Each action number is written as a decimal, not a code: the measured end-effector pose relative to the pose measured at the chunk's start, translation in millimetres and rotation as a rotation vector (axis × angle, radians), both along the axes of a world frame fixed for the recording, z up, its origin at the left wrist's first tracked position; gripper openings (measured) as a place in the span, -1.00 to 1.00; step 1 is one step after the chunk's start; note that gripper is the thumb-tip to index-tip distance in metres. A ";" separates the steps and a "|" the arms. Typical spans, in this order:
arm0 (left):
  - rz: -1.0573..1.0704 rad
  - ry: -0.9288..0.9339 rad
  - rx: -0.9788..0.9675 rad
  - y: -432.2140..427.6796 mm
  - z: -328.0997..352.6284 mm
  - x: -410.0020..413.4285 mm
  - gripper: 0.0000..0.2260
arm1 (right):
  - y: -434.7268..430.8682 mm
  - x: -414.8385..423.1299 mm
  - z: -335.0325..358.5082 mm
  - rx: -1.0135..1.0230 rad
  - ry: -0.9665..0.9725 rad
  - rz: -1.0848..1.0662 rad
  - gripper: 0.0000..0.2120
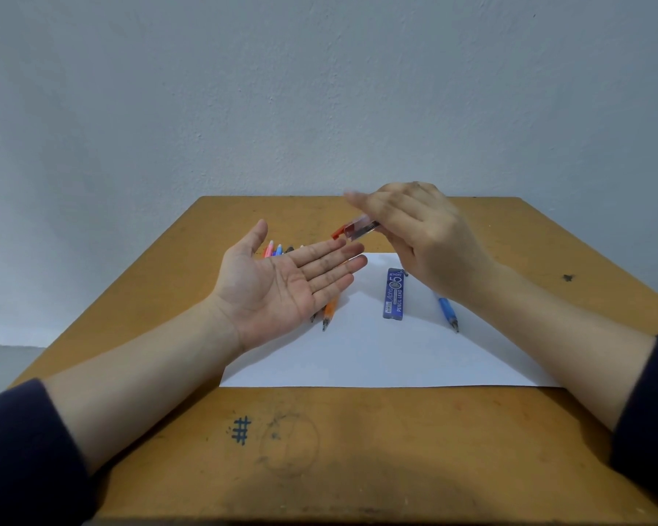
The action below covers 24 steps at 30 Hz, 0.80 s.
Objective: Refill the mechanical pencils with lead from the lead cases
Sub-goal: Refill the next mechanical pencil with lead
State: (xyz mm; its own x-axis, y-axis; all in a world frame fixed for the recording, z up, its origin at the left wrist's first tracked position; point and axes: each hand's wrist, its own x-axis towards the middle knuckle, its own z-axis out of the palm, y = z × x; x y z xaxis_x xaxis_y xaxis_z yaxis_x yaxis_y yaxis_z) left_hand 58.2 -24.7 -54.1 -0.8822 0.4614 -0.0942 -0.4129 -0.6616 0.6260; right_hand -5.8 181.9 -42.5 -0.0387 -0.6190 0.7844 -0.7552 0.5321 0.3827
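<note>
Lead case [359,230] — right hand [426,244] holds it, end hidden | left hand [282,286] flat, pencils [330,310] beneath part-hidden

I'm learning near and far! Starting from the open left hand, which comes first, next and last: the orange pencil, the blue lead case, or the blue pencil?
1. The orange pencil, just under the left hand.
2. The blue lead case, further right.
3. The blue pencil, farthest right.
</note>
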 end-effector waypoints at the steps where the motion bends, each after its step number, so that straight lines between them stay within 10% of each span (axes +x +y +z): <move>1: 0.002 -0.002 0.003 0.0 0.1 0.2 -0.23 | -1.6 1.6 0.6 -0.015 -0.020 0.018 -0.58; 24: -0.001 -0.007 0.004 0.2 -0.6 0.3 -0.23 | 0.6 1.7 0.2 -0.007 0.051 0.011 -0.63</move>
State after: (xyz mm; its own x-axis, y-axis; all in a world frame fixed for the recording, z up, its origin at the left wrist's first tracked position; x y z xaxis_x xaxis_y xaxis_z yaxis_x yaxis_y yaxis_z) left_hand 58.5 -24.5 -54.7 -0.8808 0.4630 -0.0988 -0.4182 -0.6633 0.6205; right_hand -4.0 182.5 -42.4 0.0081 -0.6134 0.7898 -0.7408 0.5268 0.4168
